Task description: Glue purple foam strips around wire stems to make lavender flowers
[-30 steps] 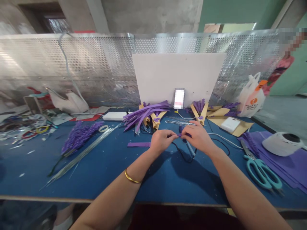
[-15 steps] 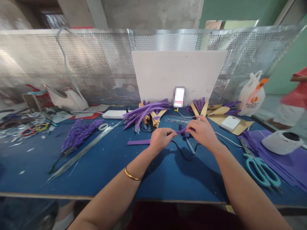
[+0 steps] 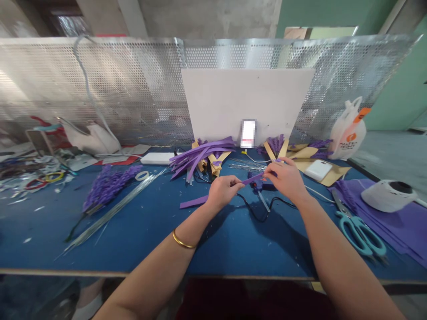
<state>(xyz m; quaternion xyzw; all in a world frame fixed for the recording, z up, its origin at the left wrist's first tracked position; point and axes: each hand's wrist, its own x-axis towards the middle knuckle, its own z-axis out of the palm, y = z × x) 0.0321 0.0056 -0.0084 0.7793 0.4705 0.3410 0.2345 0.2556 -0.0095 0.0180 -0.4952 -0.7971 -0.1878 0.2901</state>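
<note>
A purple strip is stretched between my two hands above the blue table. My left hand pinches it between thumb and fingers, and the strip's free end sticks out to the left behind that hand. My right hand is closed on the strip's other end, fingertips together. Just below the strip lies a small dark blue glue gun with a translucent glue stick at its rear. Its black cord loops on the table. A pile of purple strips rests behind my left hand.
Left are purple lavender stems, a wire bundle and a tape roll. On the right lie teal-handled scissors, purple sheets, a white cone spool and a white power bank. A white board stands behind.
My right hand has moved slightly up and away from my left, so more of the strip shows between them. The strip's free end has tilted. A person at the far right has left view.
</note>
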